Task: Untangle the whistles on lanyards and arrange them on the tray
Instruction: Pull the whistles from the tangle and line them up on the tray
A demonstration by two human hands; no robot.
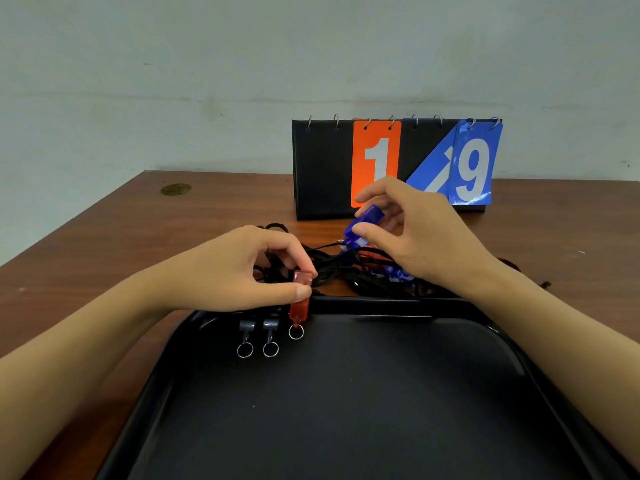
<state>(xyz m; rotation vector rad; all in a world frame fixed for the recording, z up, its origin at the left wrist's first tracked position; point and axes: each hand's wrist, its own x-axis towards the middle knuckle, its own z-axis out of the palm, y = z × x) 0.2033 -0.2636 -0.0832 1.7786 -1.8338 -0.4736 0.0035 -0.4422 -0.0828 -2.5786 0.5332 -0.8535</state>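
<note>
1. Whistles on the black tray: two grey whistles lie side by side near the tray's far left corner, each with a metal ring pointing toward the person.
2. A red whistle stands upright just right of the grey pair, over the tray's far rim, its ring hanging at the bottom.
3. The left hand pinches the red whistle between thumb and forefinger.
4. The right hand holds a blue whistle lifted above the table, gripped between thumb and curled fingers.
5. A tangle of black lanyards lies on the wooden table just beyond the tray; one cord runs up to the blue whistle, and more blue pieces show within the tangle.
6. A flip scoreboard stands behind, showing an orange 1 and a blue 9.
</note>
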